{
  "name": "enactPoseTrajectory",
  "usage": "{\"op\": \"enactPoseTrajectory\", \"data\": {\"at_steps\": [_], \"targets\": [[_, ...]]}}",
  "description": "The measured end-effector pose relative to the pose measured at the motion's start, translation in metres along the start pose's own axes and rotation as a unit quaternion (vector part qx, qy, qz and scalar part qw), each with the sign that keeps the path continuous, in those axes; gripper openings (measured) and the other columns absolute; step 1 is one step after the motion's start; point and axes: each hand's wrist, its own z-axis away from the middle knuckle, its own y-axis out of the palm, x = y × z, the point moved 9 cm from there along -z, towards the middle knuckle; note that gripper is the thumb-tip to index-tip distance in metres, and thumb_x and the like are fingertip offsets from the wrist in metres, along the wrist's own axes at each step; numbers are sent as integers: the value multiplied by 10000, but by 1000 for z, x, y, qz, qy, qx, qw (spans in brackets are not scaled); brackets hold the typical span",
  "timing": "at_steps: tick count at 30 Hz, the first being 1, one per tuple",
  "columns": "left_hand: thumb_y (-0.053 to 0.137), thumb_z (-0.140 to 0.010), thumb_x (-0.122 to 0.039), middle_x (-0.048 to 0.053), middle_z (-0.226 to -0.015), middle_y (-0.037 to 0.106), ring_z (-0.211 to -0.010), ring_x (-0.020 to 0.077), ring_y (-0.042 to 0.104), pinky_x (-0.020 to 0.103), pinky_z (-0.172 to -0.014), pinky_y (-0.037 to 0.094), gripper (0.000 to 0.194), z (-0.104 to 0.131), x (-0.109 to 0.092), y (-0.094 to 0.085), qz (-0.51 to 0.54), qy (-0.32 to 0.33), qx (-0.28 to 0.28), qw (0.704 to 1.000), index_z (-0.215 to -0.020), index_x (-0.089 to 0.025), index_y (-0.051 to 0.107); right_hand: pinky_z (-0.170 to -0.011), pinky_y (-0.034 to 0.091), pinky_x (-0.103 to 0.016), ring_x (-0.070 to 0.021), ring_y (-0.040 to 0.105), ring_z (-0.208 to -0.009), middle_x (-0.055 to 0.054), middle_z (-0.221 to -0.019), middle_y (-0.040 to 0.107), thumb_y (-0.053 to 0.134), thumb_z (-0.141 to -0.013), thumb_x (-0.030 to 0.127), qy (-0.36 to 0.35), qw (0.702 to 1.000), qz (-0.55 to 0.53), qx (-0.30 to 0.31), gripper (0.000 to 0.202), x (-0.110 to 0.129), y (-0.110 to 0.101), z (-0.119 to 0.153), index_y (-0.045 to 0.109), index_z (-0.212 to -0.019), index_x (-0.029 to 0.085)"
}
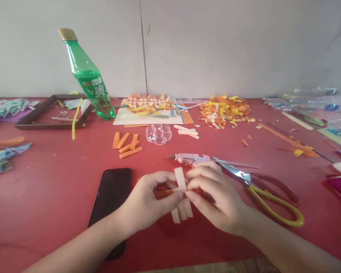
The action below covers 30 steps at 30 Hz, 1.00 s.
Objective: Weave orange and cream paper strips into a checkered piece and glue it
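Pale and orange paper strips (180,179), crossed over one another, are held up between both hands above the red table. My left hand (152,201) pinches them from the left, thumb on top. From the right, my right hand (216,195) grips the same strips with thumb and fingers, its fingertips close to the left thumb. Several pale strip ends hang below the thumbs. Just beyond the right hand lies a pink glue gun (189,158). Scissors (268,193) with red and yellow handles lie right of it. The palms hide part of the strips.
A black phone (110,193) lies left of my left hand. Farther back are orange strips (130,146), a clear flower-shaped tray (158,134), pale strips (187,131), a woven paper piece (149,102), a scrap pile (224,110), a green bottle (88,79) and a dark frame (39,110).
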Motion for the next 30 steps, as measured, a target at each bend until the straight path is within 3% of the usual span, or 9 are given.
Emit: {"op": "enactPoseTrajectory", "data": {"at_steps": [4, 7, 10, 13, 18, 24, 30], "targets": [[653, -875, -321, 47, -775, 737, -680, 194, 713, 352, -767, 555, 161, 0, 1, -7, 93, -4, -13, 996, -884, -162, 672, -1011, 430, -454, -263, 462, -1200, -123, -1251, 479, 640, -830, 218, 36, 995, -13, -92, 492, -11, -11, 9, 448, -1283, 209], [760, -793, -313, -3, -747, 712, -706, 137, 680, 251, -718, 525, 178, 0, 8, -24, 130, -17, -93, 987, -836, -174, 658, -1042, 440, -481, -280, 432, -1265, -136, -1415, 332, 655, -822, 248, 89, 977, -103, -167, 649, -25, -17, 18, 345, -1391, 267], [821, -730, -287, -37, -712, 688, -690, 91, 645, 182, -656, 485, 235, 1, 14, -30, 179, -32, -124, 976, -774, -176, 619, -936, 536, -444, -247, 551, -1167, -120, -1360, 444, 658, -836, 250, 119, 958, -226, -133, 694, -30, -6, 16, 256, -1393, 342], [835, -716, -260, -14, -752, 722, -738, 97, 669, 198, -729, 504, 255, 0, 15, -28, 220, -39, -114, 968, -739, -163, 600, -830, 590, -355, -201, 659, -1041, -108, -1312, 561, 666, -850, 241, 149, 936, -309, -75, 629, -29, 7, 11, 283, -1338, 346], [830, -727, -261, -16, -767, 740, -759, 89, 682, 187, -750, 491, 259, -1, 18, -23, 201, -57, -92, 974, -770, -163, 594, -709, 604, -245, -165, 708, -949, -94, -1157, 683, 616, -887, 216, 191, 930, -282, -137, 361, -35, -3, 13, 436, -1196, 271], [772, -778, -377, 26, -853, 764, -839, 149, 700, 274, -824, 506, 342, 1, 28, -15, 134, -130, -60, 981, -979, -189, 571, -699, 615, -255, -178, 724, -923, -103, -1154, 703, 643, -880, 268, 228, 926, -262, -146, 314, -45, -3, 18, 466, -1139, 249], [771, -768, -404, 26, -812, 746, -671, 89, 638, 180, -609, 449, 285, 1, 27, -9, 89, -129, -21, 987, -870, -154, 682, -615, 587, -228, -153, 717, -761, -25, -861, 721, 631, -884, 271, 206, 936, -239, -156, 301, -43, -7, 16, 460, -1132, 254]]}}
